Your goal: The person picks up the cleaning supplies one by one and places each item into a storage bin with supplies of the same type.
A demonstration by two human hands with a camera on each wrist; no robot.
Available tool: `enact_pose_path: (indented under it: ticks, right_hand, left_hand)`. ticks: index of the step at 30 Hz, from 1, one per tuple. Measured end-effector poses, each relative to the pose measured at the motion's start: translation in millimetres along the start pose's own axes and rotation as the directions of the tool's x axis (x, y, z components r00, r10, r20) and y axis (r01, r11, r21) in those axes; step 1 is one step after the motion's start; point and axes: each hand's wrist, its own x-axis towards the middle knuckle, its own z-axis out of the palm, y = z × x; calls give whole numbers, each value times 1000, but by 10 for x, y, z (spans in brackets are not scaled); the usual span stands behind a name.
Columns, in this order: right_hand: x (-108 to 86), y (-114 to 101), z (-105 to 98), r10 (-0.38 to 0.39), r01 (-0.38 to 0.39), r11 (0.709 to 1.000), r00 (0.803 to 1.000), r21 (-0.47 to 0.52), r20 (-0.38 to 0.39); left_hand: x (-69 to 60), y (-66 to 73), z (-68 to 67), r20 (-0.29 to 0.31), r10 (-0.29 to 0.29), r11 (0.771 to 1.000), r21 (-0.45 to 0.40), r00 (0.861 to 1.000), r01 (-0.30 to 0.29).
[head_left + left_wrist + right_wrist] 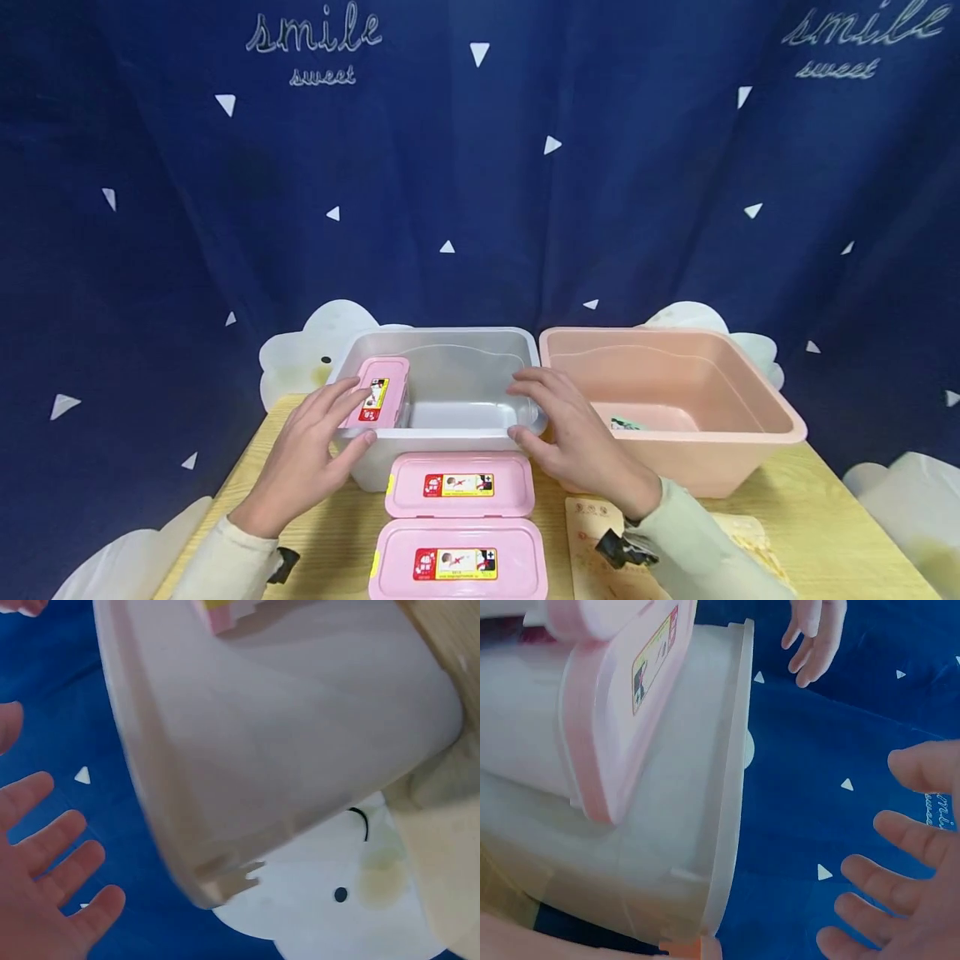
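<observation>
In the head view a white bin (442,442) holds a pink-lidded box (382,392) at its left end. My left hand (303,458) hovers over the bin's front left corner, fingers spread, holding nothing. My right hand (573,433) is above the bin's right end, fingers apart and nothing in them. Two more pink-lidded boxes, one (459,486) behind the other (459,560), stand in front of the bin. In the wrist views the left hand (52,862) and right hand (900,877) show relaxed, parted fingers beside the bin (300,727).
A peach bin (675,458) stands right of the white one, with a small green item (626,424) inside. A printed packet (592,542) lies on the wooden table (840,533) under my right forearm. Behind everything hangs a dark blue curtain (480,183).
</observation>
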Motion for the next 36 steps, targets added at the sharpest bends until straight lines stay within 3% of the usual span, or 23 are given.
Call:
enact_pose_path:
  ticks: [6,9,15,19,30,36]
  right_hand:
    - [14,-26,41,-16,14,999,998,34,59]
    - [3,-8,51,-50,49,999,997,24,60]
    - [3,-25,103,-62,57,996,995,62,73]
    - [25,-85,145,-77,66,994,989,88,124]
    - [143,-186,158,-131,113,989,971,98,201]
    - [159,-243,179,-104,77,990,965,118,241]
  left_hand:
    - [-35,-120,69,-26,-41,998,-51,999,40]
    - [-26,-192,133,-30,-103,992,-80,994,101]
    - [-50,-340,218,5,-280,950,-143,960,278]
    - [-120,-444,227,25,-359,917,-177,933,357]
    - [-262,-541,254,58,-401,892,-205,914,404]
    - [-251,-537,255,95,-445,862,-226,891,455]
